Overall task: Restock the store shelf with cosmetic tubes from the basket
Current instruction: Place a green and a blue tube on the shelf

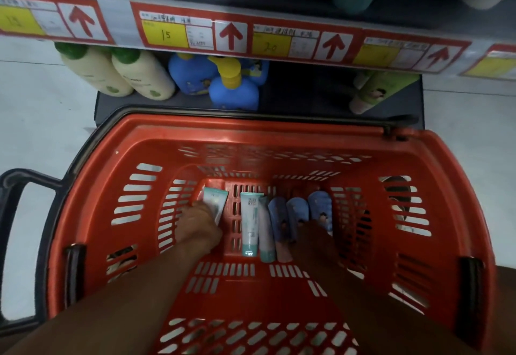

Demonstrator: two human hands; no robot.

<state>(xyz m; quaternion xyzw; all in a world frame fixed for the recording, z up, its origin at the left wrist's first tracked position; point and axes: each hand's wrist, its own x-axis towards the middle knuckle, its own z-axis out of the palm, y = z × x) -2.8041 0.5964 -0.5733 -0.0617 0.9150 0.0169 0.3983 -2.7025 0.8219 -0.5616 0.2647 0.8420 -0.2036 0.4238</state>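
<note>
Both hands down in the red basket [117, 243], mid-restock. Left hand [199, 224] at 9 o'clock of the basket floor, grip closed around a white-and-teal tube [216, 201]. Right hand [314, 238] at 3 o'clock, resting on the blue tubes [297, 215]; grip there impossible to judge, fingers lost in shadow. Still lying between the hands: a teal-capped tube [250, 224] and a paler one beside it. Roughly six tubes left to move. Lower shelf [307, 95] at 12 o'clock showing a bare gap between the blue bottles [223, 81] and the green packs. Upper shelf contents blurred, cut off; price labels [166, 35] barely legible.
</note>
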